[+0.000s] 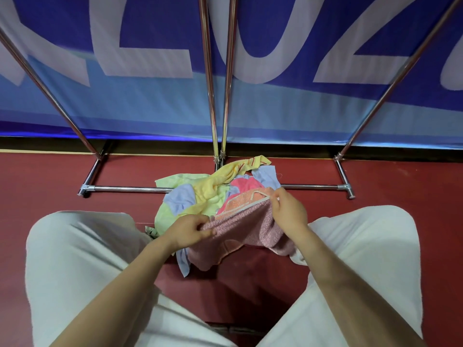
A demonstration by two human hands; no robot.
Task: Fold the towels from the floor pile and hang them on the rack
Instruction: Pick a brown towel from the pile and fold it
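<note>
Pale trousers cover both bent knees at the bottom of the view, with bare forearms reaching forward between them. Left hand and right hand each pinch the upper edge of a pink towel, holding it stretched just above the red floor, touching the towel pile that lies against the chrome rack base

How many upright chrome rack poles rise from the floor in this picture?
4: one slanting at far left, two close together at the centre, one slanting at far right. Others may lie outside the frame.
</note>
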